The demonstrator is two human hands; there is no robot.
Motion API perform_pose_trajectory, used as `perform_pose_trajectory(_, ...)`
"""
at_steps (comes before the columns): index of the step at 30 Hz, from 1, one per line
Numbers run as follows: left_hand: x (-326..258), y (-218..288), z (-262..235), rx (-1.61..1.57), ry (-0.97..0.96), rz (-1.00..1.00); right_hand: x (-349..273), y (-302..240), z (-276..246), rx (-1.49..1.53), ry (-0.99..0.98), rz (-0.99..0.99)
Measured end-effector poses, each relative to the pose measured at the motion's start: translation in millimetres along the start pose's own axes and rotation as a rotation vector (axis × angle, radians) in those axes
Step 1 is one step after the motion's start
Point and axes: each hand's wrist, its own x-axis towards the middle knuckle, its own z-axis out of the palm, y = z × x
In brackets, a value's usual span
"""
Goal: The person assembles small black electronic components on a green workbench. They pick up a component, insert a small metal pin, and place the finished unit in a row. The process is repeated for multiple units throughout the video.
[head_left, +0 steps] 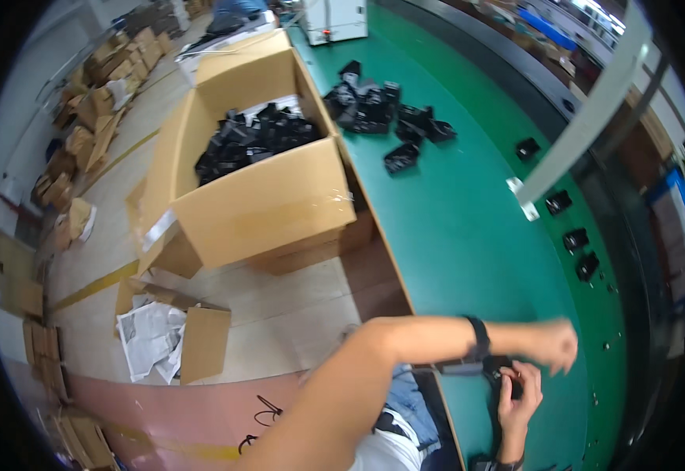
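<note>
- Right hand (519,396) fingers curled onto a small black part (503,375), pinching it low over the green table (468,235).
- Left hand (554,345) reaching across above, fingers loosely bent; whether anything is gripped, cannot tell.
- Best to keep the part steady against the table, turning it with fingertips only.
- More black parts heaped far up (381,110), others in the cardboard box (256,204).
</note>
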Motion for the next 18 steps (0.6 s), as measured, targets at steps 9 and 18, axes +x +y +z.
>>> perform_pose_trajectory(9, 1, -19, -51, 0.352, 0.493, -0.097, 47, 10, 14, -0.039, 0.033, -0.059)
perform_pose_trajectory(18, -9, 49, -92, 0.581, -0.345, -0.43, 32, 31, -60, 0.055, 0.194, 0.094)
